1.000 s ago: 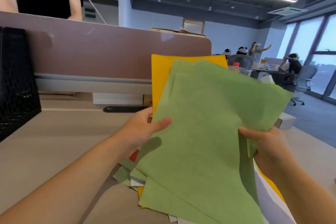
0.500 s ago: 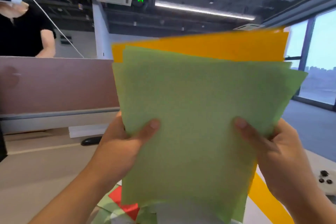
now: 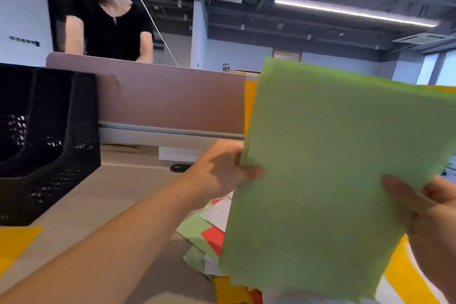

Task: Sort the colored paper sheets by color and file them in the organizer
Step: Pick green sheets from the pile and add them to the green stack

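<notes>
My left hand and right hand pinch flat, matte green sheets upright above the desk's near edge.

- We hold the held sheets upright at right, left hand on their left edge, right hand on their lower right edge.
- Loose pile lies on the desk, below and behind what we hold.
- Organizer stands on the desk at far left, well apart from the pile.
- Single sheet lies just in front of the organizer.
- Partition runs behind the desk; a person stands behind it.
</notes>
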